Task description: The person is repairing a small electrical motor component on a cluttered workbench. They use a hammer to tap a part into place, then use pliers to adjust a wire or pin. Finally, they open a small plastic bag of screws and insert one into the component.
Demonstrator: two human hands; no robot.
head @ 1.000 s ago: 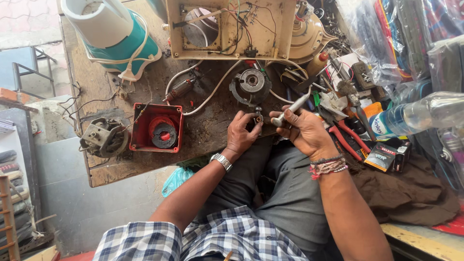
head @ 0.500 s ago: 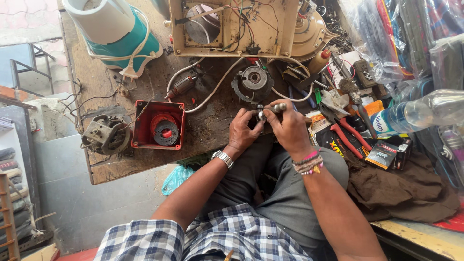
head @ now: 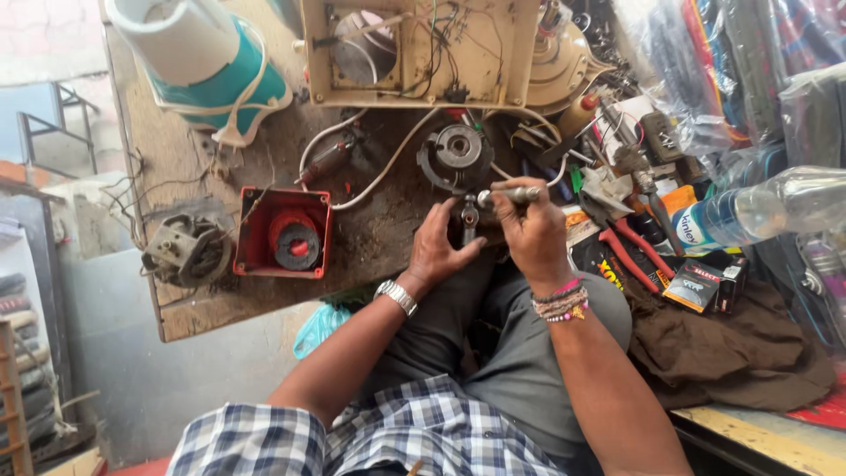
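Two hands meet at the front edge of the wooden bench [head: 220, 308]. The left hand [head: 438, 249] pinches a small metal part [head: 470, 214] upright between thumb and fingers, while the right hand [head: 529, 231] curls its fingers tight around a screwdriver [head: 509, 195], its tip touching the part, just below a round motor [head: 456, 155].

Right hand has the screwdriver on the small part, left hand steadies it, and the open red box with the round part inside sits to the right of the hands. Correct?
Not quite: in the head view the red box sits left of the hands, not right. The right hand does hold the screwdriver, and the left hand steadies the small part.
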